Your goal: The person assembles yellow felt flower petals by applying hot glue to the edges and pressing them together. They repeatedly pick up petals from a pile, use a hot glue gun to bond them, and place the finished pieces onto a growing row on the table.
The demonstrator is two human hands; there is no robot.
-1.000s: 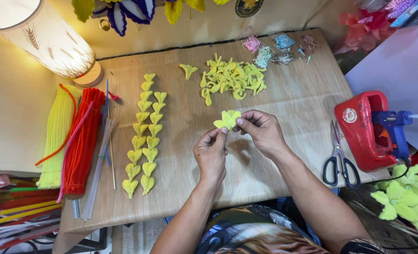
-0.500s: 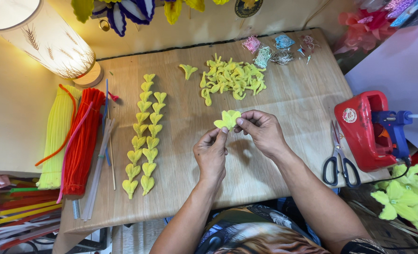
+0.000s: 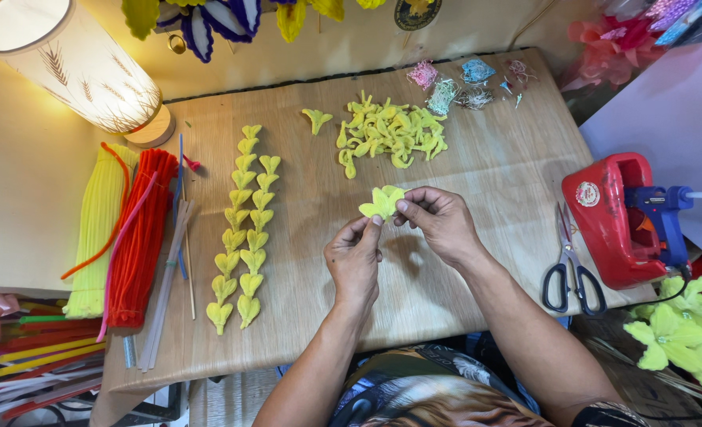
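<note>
Already you have 2 long columns of finished yellow petals (image 3: 244,229) laid out on the wooden board (image 3: 493,190), with a loose heap of more yellow pieces (image 3: 386,133) further back, so much of the shaping looks done. By contrast, the bundles of yellow stems (image 3: 98,229) and red stems (image 3: 137,237) on your left lie unused. Your left hand (image 3: 355,261) and right hand (image 3: 438,221) meet just above the board's middle, pinching a small yellow petal cluster (image 3: 381,202) between them. Both sets of fingertips are closed on its lower edge, thumbs and forefingers pressed tight, the other fingers loosely curled.
</note>
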